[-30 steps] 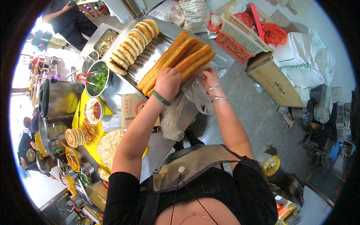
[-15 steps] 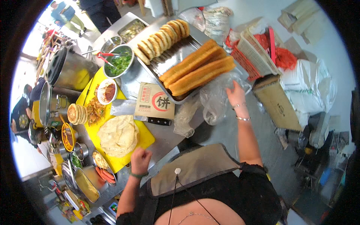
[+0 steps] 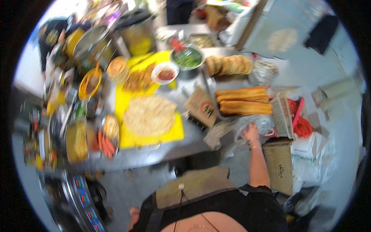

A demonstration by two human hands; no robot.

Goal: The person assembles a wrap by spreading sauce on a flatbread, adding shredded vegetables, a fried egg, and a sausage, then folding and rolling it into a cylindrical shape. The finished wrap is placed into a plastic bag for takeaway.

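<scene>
Right hand at clear plastic bags, right of centre frame.
Yellow rectangular cutting board (image 3: 172, 133) bears round flatbread (image 3: 148, 115), centre. Right hand (image 3: 251, 134) grasps crumpled clear plastic bags (image 3: 255, 123) below long fried dough sticks (image 3: 242, 101). Left hand out of view.

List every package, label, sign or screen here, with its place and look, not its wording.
Paper bags: a tan stack with a red round mark, right of the yellow board.
Cardboard box: brown, on the floor below the right hand.
Clear plastic bags: crumpled, at the right hand.
Control panel: dark strip with red lights, lower left.
</scene>
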